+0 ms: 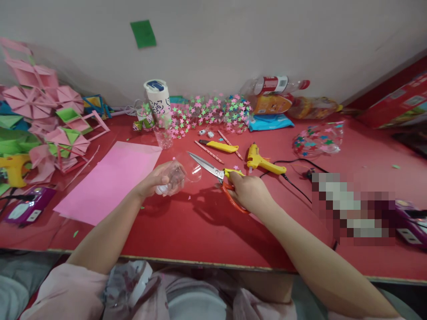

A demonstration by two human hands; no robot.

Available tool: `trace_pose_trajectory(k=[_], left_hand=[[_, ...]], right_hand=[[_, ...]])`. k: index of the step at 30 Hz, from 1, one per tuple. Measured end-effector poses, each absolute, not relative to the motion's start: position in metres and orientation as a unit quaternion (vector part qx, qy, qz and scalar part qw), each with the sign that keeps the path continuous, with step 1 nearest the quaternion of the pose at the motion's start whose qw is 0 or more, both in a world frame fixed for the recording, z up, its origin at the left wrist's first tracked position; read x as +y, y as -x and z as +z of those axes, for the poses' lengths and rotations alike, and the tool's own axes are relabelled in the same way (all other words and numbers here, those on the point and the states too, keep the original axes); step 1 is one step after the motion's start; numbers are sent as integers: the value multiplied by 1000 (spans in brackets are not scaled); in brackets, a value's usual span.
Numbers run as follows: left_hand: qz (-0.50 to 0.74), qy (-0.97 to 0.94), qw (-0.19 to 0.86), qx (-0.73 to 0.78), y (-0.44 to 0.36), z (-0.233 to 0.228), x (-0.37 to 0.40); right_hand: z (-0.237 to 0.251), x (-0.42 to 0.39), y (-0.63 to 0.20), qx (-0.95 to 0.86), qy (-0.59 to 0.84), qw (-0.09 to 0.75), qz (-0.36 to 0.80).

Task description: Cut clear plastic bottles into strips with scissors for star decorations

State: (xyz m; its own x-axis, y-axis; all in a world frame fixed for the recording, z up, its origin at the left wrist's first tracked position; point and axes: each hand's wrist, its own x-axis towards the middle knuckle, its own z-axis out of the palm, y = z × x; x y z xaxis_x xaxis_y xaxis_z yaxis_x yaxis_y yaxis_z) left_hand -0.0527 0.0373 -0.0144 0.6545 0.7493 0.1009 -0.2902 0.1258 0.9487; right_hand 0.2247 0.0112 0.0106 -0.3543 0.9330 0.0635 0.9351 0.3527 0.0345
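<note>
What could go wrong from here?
The scissors in the right hand point leftward, close to the clear plastic piece; a slip might nick the left hand holding it. The black cord of the yellow glue gun runs near the right forearm and could snag.

A green square [143, 34] is on the grey wall [213, 44] above a white cup [159, 100].

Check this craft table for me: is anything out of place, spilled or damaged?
Only minor things: a green scrap lies loose near the front edge of the red tabletop, like litter. At the back, a red-labelled bottle lies on its side instead of standing. A pixelated patch hides part of the right side.
</note>
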Motion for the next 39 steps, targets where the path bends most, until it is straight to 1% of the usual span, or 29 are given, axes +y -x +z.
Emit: trace_pose_trajectory(k=[3,8,12,16,19,24,32,36,39], left_hand=[[381,-551,714,205,50,-16,38],[468,-510,680,240,44,-12,39],[475,-479,687,272,37,-11,36],[493,-493,666,264,32,-14,33],[509,-498,652,258,30,-14,31],[530,-495,623,294,28,-15,34],[568,-521,534,348,24,-17,35],[576,-572,415,412,22,-20,34],[581,-601,347,426,22,-23,33]], right_hand=[[9,12,-222,-812,583,37,8],[4,15,-219,-781,610,105,76],[3,17,-221,-755,627,161,108],[6,18,-222,-731,625,228,149],[10,17,-223,-725,623,249,159],[15,14,-222,-733,628,213,150],[17,11,-217,-751,632,139,133],[17,11,-216,-745,649,104,112],[17,11,-215,-748,653,77,92]])
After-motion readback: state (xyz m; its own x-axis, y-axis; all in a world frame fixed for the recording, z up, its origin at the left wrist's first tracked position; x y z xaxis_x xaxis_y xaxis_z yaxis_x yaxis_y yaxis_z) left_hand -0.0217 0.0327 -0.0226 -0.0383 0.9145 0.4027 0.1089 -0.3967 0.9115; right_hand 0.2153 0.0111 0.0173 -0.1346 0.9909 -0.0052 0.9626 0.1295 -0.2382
